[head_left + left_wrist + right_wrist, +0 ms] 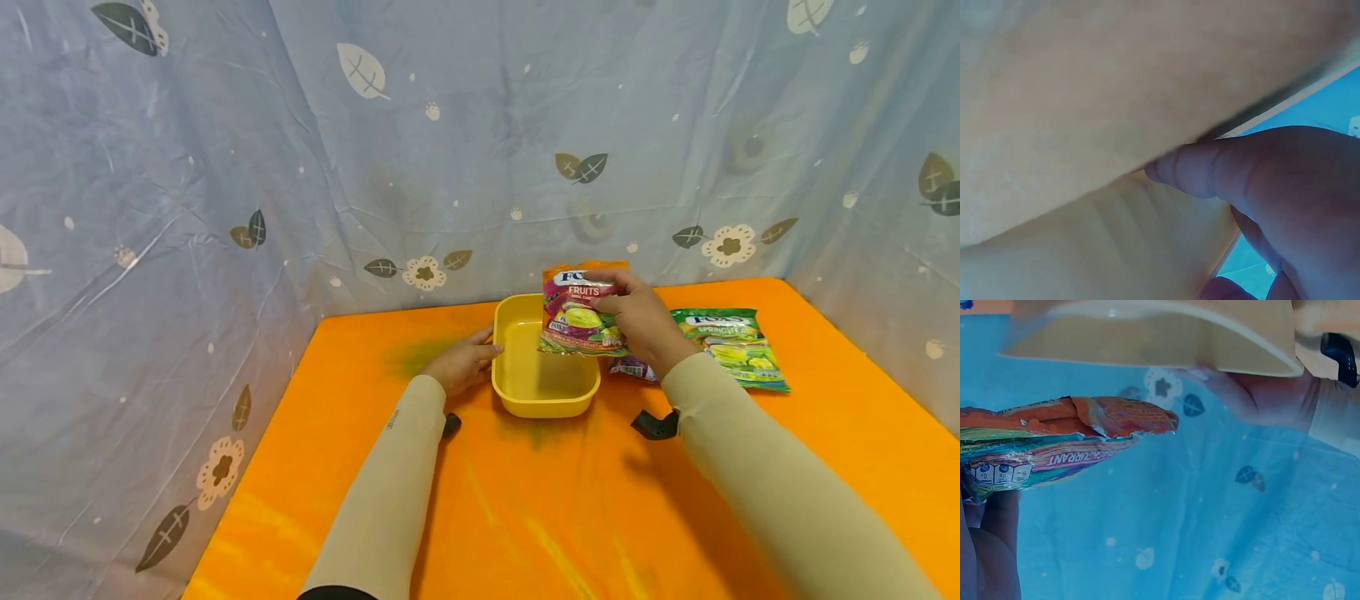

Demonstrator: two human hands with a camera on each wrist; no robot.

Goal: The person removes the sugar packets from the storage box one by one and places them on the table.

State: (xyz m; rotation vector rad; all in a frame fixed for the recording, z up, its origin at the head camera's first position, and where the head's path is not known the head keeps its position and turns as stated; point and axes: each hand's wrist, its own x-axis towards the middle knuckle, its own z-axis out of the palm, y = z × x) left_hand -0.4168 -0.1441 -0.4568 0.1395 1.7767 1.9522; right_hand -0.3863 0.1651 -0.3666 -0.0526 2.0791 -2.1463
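My right hand [643, 321] holds an orange and purple Fox's Fruits candy bag [573, 321] by its right side, above the right part of a yellow plastic container [528, 408]. Its orange edge and the word "blackcurrant" show on the candy bag [1085, 434] in the right wrist view. At the container's left side, my left hand [461, 362] grips the rim, its thumb at the edge and fingers along the outer wall. In the left wrist view the thumb of my left hand [1285, 181] lies against a pale surface; the rest is blurred.
A green Fox's Spring Tea candy bag [731, 346] lies on the orange tabletop [525, 508] to the right. Beside the container, a purple packet [633, 367] is partly hidden by my right hand. Patterned curtains [480, 150] stand behind and at both sides.
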